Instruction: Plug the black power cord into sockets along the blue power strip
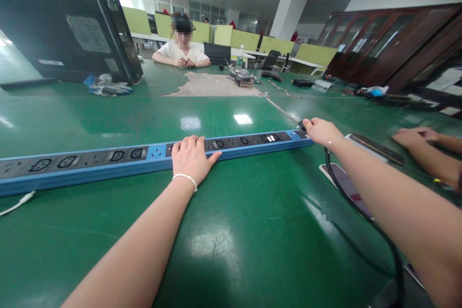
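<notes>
A long blue power strip (90,173) with black sockets lies across the green table. My left hand (191,158) is laid over its middle, fingers reaching to the far edge and thumb out to the right, gripping the strip from above. At the strip's right end, my right hand (321,131) is closed around a black plug (302,126), which is against or very near the end sockets. My fingers partly hide the plug, so I cannot tell how far it is in. A black cable (348,197) hangs from that hand and curves down toward the lower right.
A phone (344,185) lies under the right forearm. Another person's hands (415,137) rest at the right. Gloves (108,85) lie by a black computer case (65,29). Across the table sits a person (182,53), near a bottle (240,57). A white cable (18,203) lies lower left.
</notes>
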A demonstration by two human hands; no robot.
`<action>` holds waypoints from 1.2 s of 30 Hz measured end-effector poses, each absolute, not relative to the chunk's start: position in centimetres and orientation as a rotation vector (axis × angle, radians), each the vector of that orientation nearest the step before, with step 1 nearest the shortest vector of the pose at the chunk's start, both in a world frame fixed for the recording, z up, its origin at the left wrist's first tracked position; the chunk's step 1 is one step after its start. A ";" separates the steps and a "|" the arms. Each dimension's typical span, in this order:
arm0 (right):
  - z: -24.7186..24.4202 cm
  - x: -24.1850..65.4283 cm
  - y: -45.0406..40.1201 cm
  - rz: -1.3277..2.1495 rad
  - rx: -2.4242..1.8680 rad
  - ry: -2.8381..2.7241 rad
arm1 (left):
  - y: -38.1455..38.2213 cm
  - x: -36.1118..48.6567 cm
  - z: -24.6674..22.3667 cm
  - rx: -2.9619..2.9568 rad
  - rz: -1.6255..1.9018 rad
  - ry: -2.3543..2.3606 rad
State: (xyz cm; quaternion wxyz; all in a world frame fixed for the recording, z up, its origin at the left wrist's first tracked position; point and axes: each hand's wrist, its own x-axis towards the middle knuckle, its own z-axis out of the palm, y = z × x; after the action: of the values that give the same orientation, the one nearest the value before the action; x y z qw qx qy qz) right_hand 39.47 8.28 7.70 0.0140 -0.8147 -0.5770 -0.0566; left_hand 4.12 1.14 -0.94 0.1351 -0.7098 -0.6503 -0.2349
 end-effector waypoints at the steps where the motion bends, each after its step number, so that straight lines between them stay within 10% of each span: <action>1: 7.9 39.4 8.3 -0.138 -2.510 -1.887 | 1.1 4.1 -0.9 -2.056 -0.675 -1.886; 36: 5.5 36.0 10.4 -0.054 -2.663 -2.107 | 1.0 4.2 -0.8 -2.079 -0.671 -1.926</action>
State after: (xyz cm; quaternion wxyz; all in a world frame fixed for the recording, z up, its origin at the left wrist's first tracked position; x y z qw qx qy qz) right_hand 35.98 10.45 5.54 -0.1269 -0.7779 -0.6153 -0.0159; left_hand 4.20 1.03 -0.80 0.1143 -0.7092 -0.6569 -0.2288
